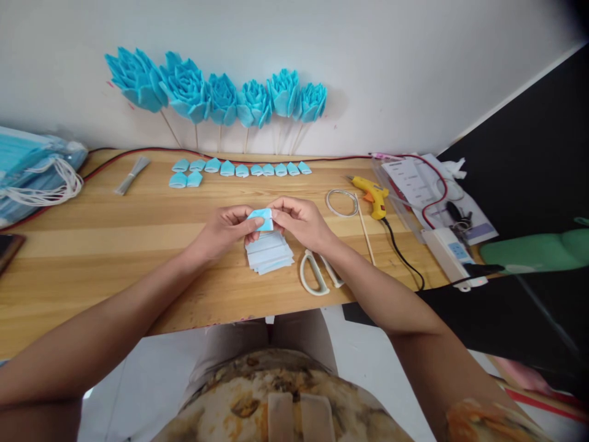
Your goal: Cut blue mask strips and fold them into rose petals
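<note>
My left hand [225, 230] and my right hand [301, 222] pinch a small piece of light-blue mask fabric [265, 224] between them, with the left thumb lying across its face. The right fingers grip its right edge, where a white underside shows. Just below the hands lies a stack of pale cut fabric pieces [270, 258]. Scissors with white handles [313, 281] rest partly under my right forearm, so their blades are hidden. Behind the hands, folded blue fabric petals [227, 167] stand in a row, with two more [186, 179] in front at the left.
Several blue fabric flowers [186, 89] on sticks lean against the wall. At right are a yellow glue gun [372, 195], a wire coil [342, 202], a wooden stick [365, 230], and a power strip [451, 255]. Bundled wires [132, 175] and bagged masks [37, 172] lie left.
</note>
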{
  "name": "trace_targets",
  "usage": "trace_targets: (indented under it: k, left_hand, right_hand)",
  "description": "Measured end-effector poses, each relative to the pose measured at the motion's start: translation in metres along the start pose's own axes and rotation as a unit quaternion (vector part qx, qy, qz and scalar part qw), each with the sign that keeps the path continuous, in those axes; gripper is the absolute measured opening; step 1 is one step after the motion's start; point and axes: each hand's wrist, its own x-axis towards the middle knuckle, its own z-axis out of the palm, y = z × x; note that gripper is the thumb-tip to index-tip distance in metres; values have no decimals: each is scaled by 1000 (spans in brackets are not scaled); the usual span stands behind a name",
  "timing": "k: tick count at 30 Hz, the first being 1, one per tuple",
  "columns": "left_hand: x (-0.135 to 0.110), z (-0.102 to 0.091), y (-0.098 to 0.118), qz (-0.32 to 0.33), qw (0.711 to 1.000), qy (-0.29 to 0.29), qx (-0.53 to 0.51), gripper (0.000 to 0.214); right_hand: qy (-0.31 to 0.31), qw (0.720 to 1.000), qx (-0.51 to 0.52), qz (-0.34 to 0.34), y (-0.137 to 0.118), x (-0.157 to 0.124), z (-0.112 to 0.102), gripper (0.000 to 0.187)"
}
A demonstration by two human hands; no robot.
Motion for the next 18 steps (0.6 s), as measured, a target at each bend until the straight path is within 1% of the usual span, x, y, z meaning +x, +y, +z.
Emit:
trace_targets:
  k: [4,7,11,14,18]
  left_hand:
    - [0,0,0,3,1000,19,14,39]
    - [1,0,-1,9,999,22,26,38]
    - [1,-1,-2,22,999,30,38,37]
    - [0,-1,0,21,998,34,47,37]
    - [-1,0,3,24,997,34,67,37]
  right_hand:
    - [-5,1000,-12,3,-3,0,0,21]
    - [-5,1000,3,14,-6,0,0,23]
    - [-3,999,34,25,-7,0,-1,33]
    - [-5,999,34,24,-6,0,-1,42]
    - [-10,999,18,36,-7,0,-1,40]
